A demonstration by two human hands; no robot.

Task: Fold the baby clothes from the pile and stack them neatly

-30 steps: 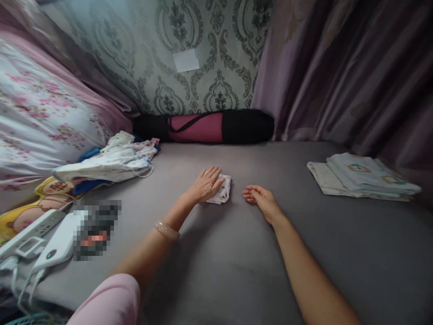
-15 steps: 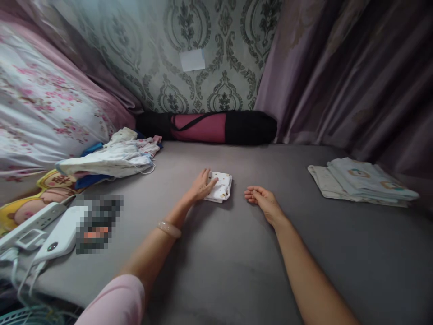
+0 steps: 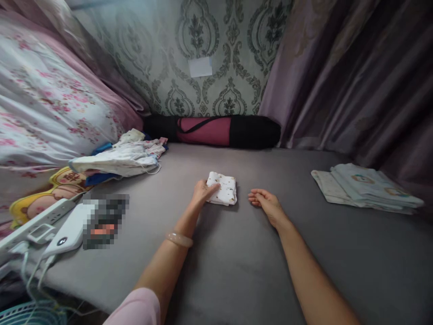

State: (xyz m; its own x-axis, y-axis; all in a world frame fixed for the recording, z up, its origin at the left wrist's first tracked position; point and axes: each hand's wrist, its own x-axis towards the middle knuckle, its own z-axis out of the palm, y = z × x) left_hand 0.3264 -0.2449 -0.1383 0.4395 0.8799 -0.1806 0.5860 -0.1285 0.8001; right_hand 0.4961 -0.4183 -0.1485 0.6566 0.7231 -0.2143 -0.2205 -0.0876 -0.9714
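A small folded white cloth [image 3: 225, 192] with a scattered print lies on the grey bed sheet [image 3: 230, 253]. My left hand [image 3: 204, 191] grips its left edge, thumb on top and the other fingers hidden at the side or beneath. To the right of the cloth, and apart from it, my right hand [image 3: 265, 203] rests over the sheet. Its fingers are loosely curled together with the thumb against them, and nothing shows in them.
Folded clothes [image 3: 368, 187] are stacked at the right. A rumpled clothes pile [image 3: 122, 158] lies at the left, behind a power strip [image 3: 50, 216] and a white power bank [image 3: 69, 232]. Along the wall stretches a black and maroon bag [image 3: 209, 131].
My left hand has gone from lying spread over the cloth's left part to gripping its left edge. My right hand stays much the same. The view has shifted slightly.
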